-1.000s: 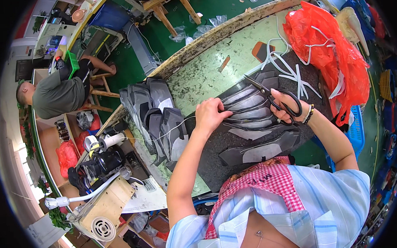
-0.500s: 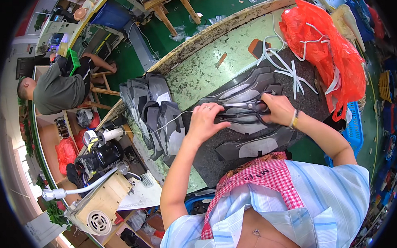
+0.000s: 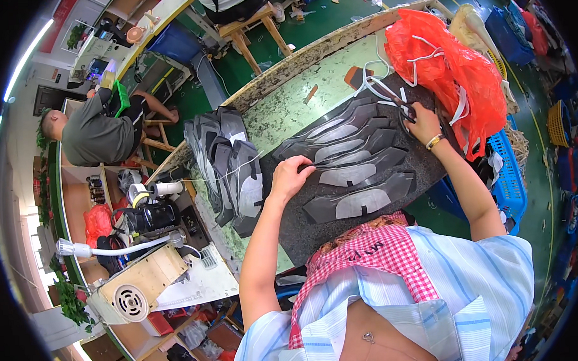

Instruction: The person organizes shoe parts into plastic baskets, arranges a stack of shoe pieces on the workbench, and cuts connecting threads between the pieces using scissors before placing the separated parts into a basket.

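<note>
Several dark grey, curved fabric pieces with pale grey patches (image 3: 348, 175) lie fanned in overlapping rows on a black mat (image 3: 297, 244). My left hand (image 3: 292, 178) is closed, pinching the left end of one of these pieces between thumb and fingers. Farther right, my right hand (image 3: 422, 123) is closed around the black handles of a pair of scissors (image 3: 403, 108). The scissors' blades point away toward narrow white strips (image 3: 373, 85), overlapping them in view; whether they touch, I cannot tell.
More dark grey pieces (image 3: 228, 157) are piled on the pale green table (image 3: 286, 107) to the left. A white sewing machine (image 3: 146, 278) stands at lower left. A red plastic bag (image 3: 447, 73) and blue basket (image 3: 508, 173) are at right. A person (image 3: 103, 133) sits at far left.
My right hand has moved right and away with the scissors, from over the grey pieces to the white strips. My left hand has come slightly nearer and now pinches one piece's end.
</note>
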Tool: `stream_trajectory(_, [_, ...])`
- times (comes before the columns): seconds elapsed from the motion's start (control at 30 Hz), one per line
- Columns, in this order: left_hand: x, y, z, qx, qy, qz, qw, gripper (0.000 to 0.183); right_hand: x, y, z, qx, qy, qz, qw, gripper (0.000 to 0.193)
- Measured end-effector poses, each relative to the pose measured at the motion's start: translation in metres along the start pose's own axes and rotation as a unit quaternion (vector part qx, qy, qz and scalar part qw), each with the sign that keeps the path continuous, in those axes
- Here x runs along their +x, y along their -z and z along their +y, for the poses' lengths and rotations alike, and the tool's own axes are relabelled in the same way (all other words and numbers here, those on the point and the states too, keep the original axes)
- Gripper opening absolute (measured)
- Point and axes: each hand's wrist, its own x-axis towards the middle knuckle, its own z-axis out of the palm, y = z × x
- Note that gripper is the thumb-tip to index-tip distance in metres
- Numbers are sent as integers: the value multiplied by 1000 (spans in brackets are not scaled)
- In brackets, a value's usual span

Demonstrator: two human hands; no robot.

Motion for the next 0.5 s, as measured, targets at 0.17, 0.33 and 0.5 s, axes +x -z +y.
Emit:
stream_trajectory(0.17, [-19,-7,24,78,-47,102,991,29,-7,2,24,-78,121,141,979,29])
stream_trajectory(0.33, [-56,-41,47,112,-131,47,984,21,-61,17,-64,136,295,-60,944,16])
stream_trajectory(0.5, [-58,-89,7,-7,14,25,1000,16,-100,-24,-78,74,235,-319,915,26])
